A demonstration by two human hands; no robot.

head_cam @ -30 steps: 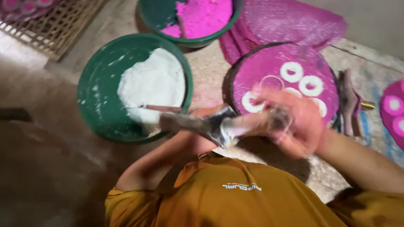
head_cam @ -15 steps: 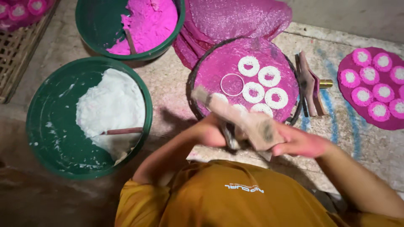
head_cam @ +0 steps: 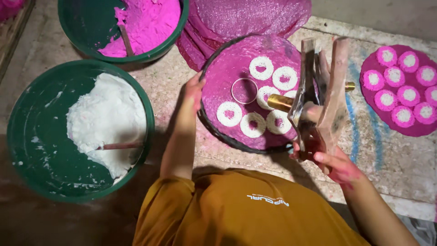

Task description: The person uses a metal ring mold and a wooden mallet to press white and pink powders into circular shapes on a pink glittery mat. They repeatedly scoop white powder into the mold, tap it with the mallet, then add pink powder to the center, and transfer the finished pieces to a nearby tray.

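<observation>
Wooden press tool (head_cam: 325, 91) is up in the right hand (head_cam: 334, 164), held over the right edge of the round tray (head_cam: 214, 123). It's two long wooden arms hinged together w/ a brass barrel (head_cam: 278, 102) sticking out sideways twd the tray centre. The right hand is closed round the lower ends of the arms, fingers wrapped & smeared pink. Tool looks stiff and fairly solid, prob. not light; wood looks worn & wet w/ paste, so likely slippery. Best hold is low on both arms, where the hand is now, away from the brass end.

Left hand (head_cam: 195, 91) rests on the tray's left rim, fingers together & curled over the edge, thumb on top; it holds nothing else.

Tray is lined w/ a pink mesh sheet and carries white lacy dough rings (head_cam: 261, 67), several, some w/ pink centres. They look soft & fragile, easy to smear. A thin metal ring (head_cam: 244, 91) lies among them, just beside the rings.

Further out: green basin w/ white dough (head_cam: 107, 120) at left, a stick lying in it. Second green basin w/ pink dough (head_cam: 143, 25) at top, also w/ a stick. More pink mesh sheets (head_cam: 255, 16) piled behind the tray. At far right a pink mat (head_cam: 371, 107) w/ finished pink-rimmed pieces, well apart from the tray. All on a speckled stone floor (head_cam: 391, 159).
</observation>
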